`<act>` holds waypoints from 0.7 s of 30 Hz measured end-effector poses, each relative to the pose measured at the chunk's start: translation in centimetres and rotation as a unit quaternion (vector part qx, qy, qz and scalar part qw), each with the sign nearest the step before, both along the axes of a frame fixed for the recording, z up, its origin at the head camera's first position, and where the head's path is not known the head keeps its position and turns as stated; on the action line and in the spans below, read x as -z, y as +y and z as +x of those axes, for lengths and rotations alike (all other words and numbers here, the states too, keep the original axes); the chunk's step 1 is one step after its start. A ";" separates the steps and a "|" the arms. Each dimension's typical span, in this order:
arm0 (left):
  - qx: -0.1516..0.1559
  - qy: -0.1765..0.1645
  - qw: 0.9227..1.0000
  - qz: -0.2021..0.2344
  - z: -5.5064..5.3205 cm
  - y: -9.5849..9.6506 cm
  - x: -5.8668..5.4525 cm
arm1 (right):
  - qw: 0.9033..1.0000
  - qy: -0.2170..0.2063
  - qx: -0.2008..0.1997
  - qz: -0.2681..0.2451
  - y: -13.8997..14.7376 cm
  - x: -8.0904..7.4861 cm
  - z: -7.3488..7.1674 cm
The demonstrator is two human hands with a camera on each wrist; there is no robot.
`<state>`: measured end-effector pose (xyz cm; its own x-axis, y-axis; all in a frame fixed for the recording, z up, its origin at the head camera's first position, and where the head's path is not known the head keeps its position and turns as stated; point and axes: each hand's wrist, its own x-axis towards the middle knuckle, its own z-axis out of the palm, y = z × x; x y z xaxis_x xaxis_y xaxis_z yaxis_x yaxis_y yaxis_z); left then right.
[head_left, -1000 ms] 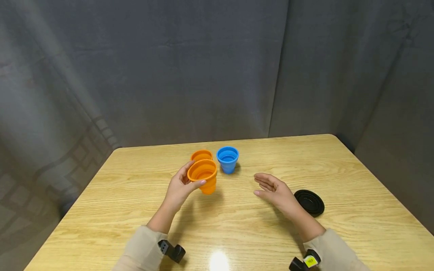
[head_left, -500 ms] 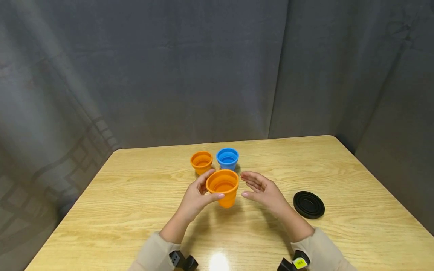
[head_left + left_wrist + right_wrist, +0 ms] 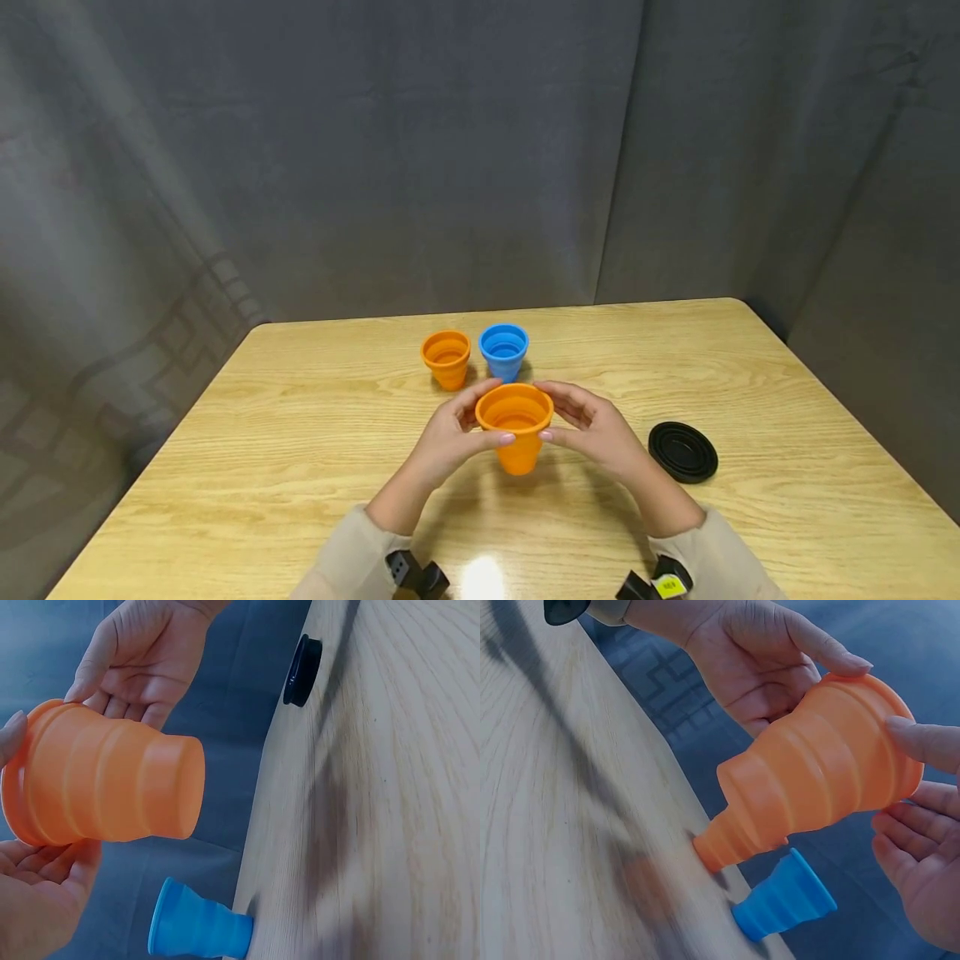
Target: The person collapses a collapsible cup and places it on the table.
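Both hands hold an orange collapsible cup by its rim, upright above the table with its mouth up. My left hand grips the left side, thumb in front and fingers behind. On the opposite side my right hand has its thumb against the front of the rim and its fingers round the back. In the left wrist view the ridged wall of the orange cup shows fully extended. Beyond the hands stand a second orange cup and a blue cup, side by side.
A flat black collapsed cup or lid lies on the table right of my right forearm. The wooden table ends at a back edge before a grey curtain.
My left hand has brought the orange cup rightward and closer to me. My right hand has moved left and taken hold of its rim. The other cups and the black disc stay put.
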<state>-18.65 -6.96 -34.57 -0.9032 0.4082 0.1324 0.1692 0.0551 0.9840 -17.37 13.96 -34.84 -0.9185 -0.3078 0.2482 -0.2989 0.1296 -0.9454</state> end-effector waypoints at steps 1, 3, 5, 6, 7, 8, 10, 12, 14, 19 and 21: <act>0.001 -0.001 1.000 0.002 0.0 0.0 0.0 | 1.000 0.004 0.002 0.008 0.0 -0.1 0.0; 0.005 -0.008 1.000 0.008 -0.1 0.1 0.0 | 1.000 0.015 0.006 0.021 0.1 -0.2 0.1; 0.009 -0.018 1.000 0.016 0.0 0.2 0.1 | 0.999 0.030 0.010 0.036 0.2 -0.2 0.2; 0.011 -0.023 0.999 0.020 0.0 0.2 0.1 | 0.998 0.037 0.013 0.044 0.3 -0.2 0.3; 0.012 -0.028 0.999 0.024 0.0 0.3 0.1 | 0.997 0.046 0.015 0.052 0.4 -0.2 0.3; 0.014 -0.035 0.999 0.027 0.0 0.3 0.1 | 0.997 0.054 0.018 0.057 0.5 -0.2 0.4; 0.016 -0.044 0.998 0.029 0.0 0.5 0.0 | 0.995 0.065 0.022 0.066 0.7 -0.2 0.5; 0.015 -0.051 0.998 0.031 -0.1 0.6 0.0 | 0.993 0.082 0.024 0.079 0.8 -0.3 0.5; 0.013 -0.055 0.998 0.028 -0.1 0.7 0.0 | 0.990 0.104 0.023 0.096 0.8 -0.5 0.6; 0.008 -0.055 0.998 0.020 -0.1 0.8 0.1 | 0.971 0.189 0.022 0.144 0.7 -0.7 0.8; 0.013 -0.053 0.998 0.020 -0.2 0.7 0.2 | 0.966 0.209 0.024 0.148 0.7 -0.8 0.8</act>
<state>-18.87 -6.25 -34.79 -0.9020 0.4284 0.0534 0.0652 0.0128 0.9978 -16.59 14.62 -34.05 -0.7723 -0.3817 0.5077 -0.6333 0.3997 -0.6627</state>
